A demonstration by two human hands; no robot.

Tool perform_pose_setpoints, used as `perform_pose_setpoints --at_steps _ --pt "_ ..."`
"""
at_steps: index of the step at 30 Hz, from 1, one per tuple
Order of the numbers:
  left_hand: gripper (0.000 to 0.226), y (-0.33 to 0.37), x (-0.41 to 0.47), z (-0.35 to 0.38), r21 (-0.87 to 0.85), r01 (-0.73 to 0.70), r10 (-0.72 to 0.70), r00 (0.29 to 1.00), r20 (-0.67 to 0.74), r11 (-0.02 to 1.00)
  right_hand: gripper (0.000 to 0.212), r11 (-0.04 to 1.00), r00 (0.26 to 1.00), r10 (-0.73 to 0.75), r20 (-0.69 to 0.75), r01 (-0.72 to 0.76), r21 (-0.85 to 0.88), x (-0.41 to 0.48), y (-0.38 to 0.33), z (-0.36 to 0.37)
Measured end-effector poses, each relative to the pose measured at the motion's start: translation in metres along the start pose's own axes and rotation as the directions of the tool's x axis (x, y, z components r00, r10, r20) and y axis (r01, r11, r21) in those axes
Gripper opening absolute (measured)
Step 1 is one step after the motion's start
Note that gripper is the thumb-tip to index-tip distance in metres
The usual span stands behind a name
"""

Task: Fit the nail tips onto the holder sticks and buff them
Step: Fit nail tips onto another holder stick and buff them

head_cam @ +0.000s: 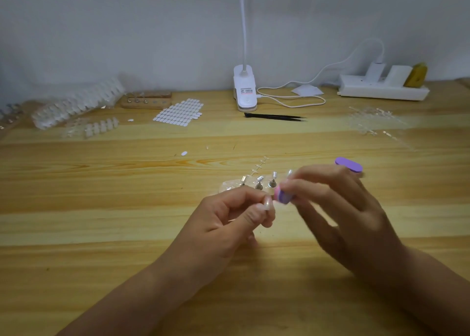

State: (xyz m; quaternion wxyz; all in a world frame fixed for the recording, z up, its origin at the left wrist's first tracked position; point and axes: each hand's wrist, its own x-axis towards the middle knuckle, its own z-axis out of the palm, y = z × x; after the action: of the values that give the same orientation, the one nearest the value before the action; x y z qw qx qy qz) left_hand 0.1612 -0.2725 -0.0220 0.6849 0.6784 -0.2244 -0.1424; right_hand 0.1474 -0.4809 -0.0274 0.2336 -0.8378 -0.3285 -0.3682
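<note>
A wooden table [101,183] is seen, with a power strip [381,87] and a clip lamp [244,89] at its far edge. Tweezers [276,117] are laid just near of the lamp. At near centre, a nail tip [267,203] is pinched in the curled left hand [229,218]. A buffer [282,196] is gripped by the right hand [338,208], just right of the tip. Just beyond, a clear holder [229,187] with upright sticks [272,182] is set. A second buffer [348,164] lies further right.

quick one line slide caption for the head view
Left hand pinches a nail tip while the right hand holds a purple buffer close beside it, over a wooden table.
</note>
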Motion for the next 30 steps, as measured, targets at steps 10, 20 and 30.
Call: perform_pose_setpoints --at_steps 10,20,30 --pt "0.019 0.0 -0.001 -0.001 0.089 -0.05 0.054 0.998 -0.041 0.995 0.025 0.999 1.0 -0.008 -0.015 0.008 -0.044 0.002 0.002 0.0" --pt "0.024 0.001 -0.001 0.003 0.082 -0.049 0.048 0.999 0.015 0.995 0.028 0.999 1.0 -0.015 0.024 0.015 -0.034 -0.001 0.003 0.0" --pt "0.027 0.004 -0.001 0.002 0.011 -0.007 0.007 0.998 0.062 1.0 0.03 0.999 0.999 -0.038 0.039 0.038 0.003 -0.001 0.0 -0.002"
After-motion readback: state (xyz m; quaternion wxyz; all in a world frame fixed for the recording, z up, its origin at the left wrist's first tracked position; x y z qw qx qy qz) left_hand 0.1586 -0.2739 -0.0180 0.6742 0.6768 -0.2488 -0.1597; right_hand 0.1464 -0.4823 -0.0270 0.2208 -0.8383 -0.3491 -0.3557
